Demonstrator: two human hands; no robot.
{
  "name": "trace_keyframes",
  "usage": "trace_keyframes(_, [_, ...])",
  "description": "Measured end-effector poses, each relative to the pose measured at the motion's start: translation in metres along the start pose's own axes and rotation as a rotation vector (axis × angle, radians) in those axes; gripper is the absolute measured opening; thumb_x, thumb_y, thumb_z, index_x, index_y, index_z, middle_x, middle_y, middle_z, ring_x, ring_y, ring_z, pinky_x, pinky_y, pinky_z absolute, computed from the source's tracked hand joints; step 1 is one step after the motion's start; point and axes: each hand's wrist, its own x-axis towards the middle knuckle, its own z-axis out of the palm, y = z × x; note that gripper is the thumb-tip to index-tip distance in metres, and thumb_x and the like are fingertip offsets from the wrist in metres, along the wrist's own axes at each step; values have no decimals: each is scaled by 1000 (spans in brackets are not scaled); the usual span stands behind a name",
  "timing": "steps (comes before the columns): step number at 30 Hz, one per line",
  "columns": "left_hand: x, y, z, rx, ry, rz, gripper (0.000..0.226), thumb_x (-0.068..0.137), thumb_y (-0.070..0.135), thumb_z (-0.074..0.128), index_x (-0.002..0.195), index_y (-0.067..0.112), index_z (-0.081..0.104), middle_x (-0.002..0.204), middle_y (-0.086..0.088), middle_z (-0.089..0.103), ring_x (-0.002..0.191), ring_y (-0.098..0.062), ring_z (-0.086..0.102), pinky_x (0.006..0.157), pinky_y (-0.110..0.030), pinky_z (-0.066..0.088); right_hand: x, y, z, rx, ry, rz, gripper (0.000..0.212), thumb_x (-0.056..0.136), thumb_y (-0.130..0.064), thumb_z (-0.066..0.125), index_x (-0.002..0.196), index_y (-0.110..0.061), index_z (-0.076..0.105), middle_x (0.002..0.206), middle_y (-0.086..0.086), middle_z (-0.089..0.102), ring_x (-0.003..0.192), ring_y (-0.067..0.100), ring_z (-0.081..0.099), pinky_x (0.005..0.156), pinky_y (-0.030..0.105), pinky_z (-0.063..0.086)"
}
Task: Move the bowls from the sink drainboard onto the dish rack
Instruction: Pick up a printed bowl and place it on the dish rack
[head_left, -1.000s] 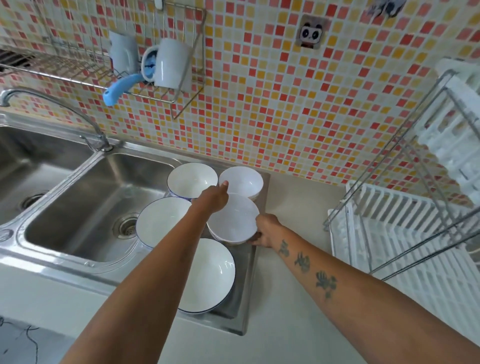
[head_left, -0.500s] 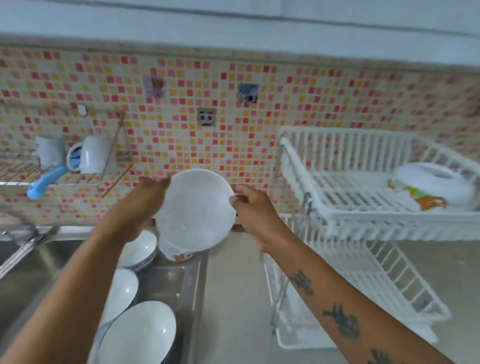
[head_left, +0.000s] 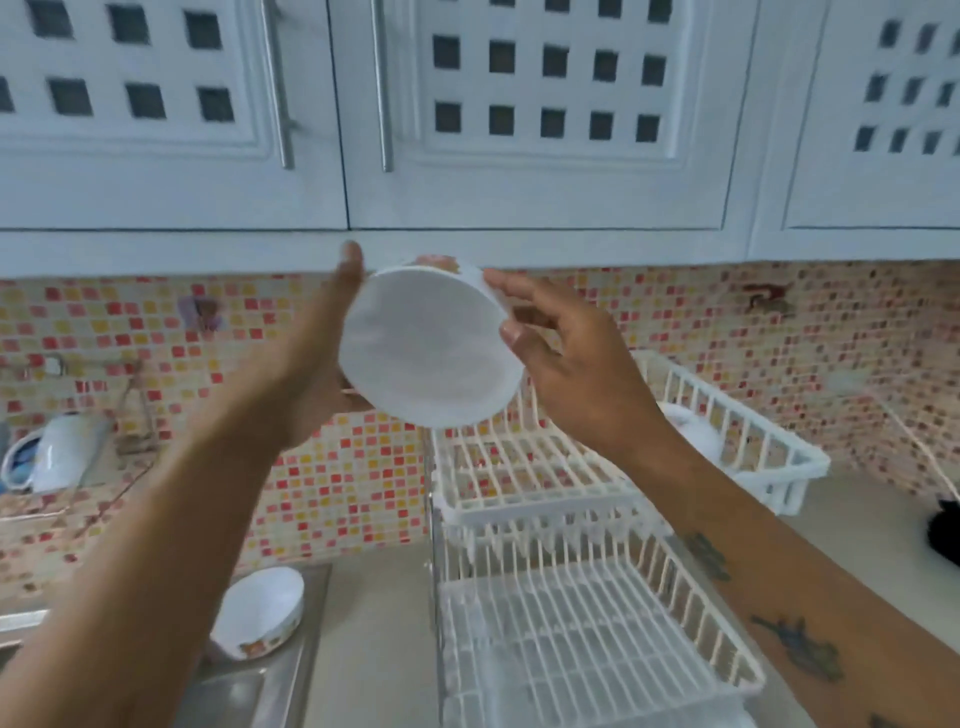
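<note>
Above the fingers (head_left: 351, 262) we see white wall cabinets (head_left: 545, 192), each door pierced by a grid of small dark square openings, and two slim metal bar handles (head_left: 385, 104) hang upright just left of them. Behind and below the fingers runs a mosaic tile wall (head_left: 337, 483) of red, orange, yellow and pale squares. Left of the fingers there is a small sticker hook (head_left: 200, 312) on the tiles, and lower left we pick out a wire wall shelf (head_left: 136, 415) holding a white mug (head_left: 65, 460). Far below the fingers lies a pale beige countertop (head_left: 379, 639). Far right, a dark object (head_left: 944, 535) is too blurred to name. The light is soft and even.
</note>
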Motion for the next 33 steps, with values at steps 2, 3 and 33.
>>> trace_keyframes(2, [-2, 2, 31, 78, -31, 51, 66, 84, 76, 27, 120, 33, 62, 117, -5, 70, 103, -27, 68, 76, -38, 54, 3, 15, -21, -18, 13, -11, 43, 92, -5, 55, 129, -25, 57, 125, -5, 56, 111, 7, 56, 88, -1, 40])
trace_keyframes(3, [-3, 3, 44, 94, -49, 41, 69, 82, 78, 32, 124, 31, 59, 120, -9, 68, 107, -31, 66, 83, -42, 54, 3, 23, -30, -25, 15, -22, 43, 91, -4, 55, 128, -26, 57, 126, -5, 56, 112, 6, 56, 89, 0, 40])
trace_keyframes(33, [95, -93, 265, 698, -83, 108, 100, 64, 45, 85, 133, 19, 18, 134, -10, 31, 122, -28, 45, 98, -39, 51, -14, 193, -165, 141, -84, 578, 43, 98, -13, 32, 137, -15, 50, 130, 10, 50, 102, 25, 58, 84, 35, 51])
